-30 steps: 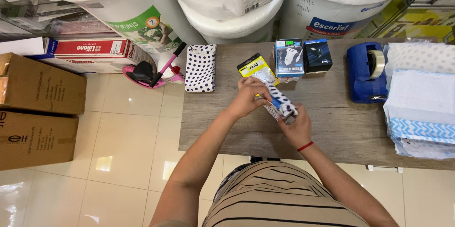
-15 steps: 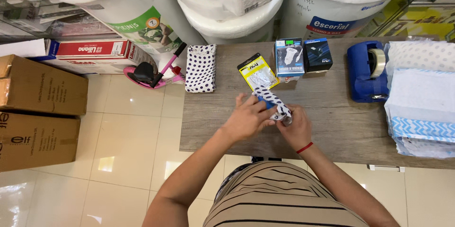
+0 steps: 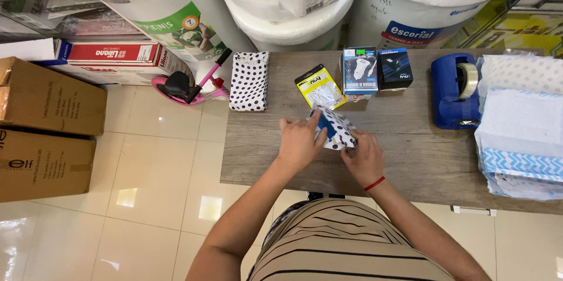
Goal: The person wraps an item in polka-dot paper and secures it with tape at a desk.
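Small box half-wrapped in white paper with dark polka dots (image 3: 335, 130), blue showing at its left edge, lying on the grey wood-grain table (image 3: 410, 152) near the front edge, right between both hands. Left hand (image 3: 300, 142) pressed over the package's left side, fingers spread flat across the paper, thumb toward the body. Right hand (image 3: 366, 155) closed on the lower right corner, fingertips pinching the paper fold there; red band (image 3: 373, 184) around that wrist. Package tilted, its long side running from upper left to lower right, touching both palms, resting on the tabletop rather than lifted.

Just behind the package, a yellow-and-black blister pack (image 3: 319, 86) lying flat. Next to that, standing upright, a blue-and-white product box (image 3: 359, 70) and a small black box (image 3: 394, 68). Farther left on the table, a finished polka-dot wrapped parcel (image 3: 249, 80), well apart from the hands. At the right, a blue tape dispenser (image 3: 453, 90), then a stack of patterned wrapping sheets (image 3: 519, 134), dotted on top, chevron-striped below.

Behind the table, large white paper rolls (image 3: 293, 5). On the tiled floor at left, two brown cardboard boxes (image 3: 47, 128), a pink scooter (image 3: 190, 84), and a red-and-white flat carton (image 3: 114, 53). Striped shirt (image 3: 340, 240) at bottom of view.
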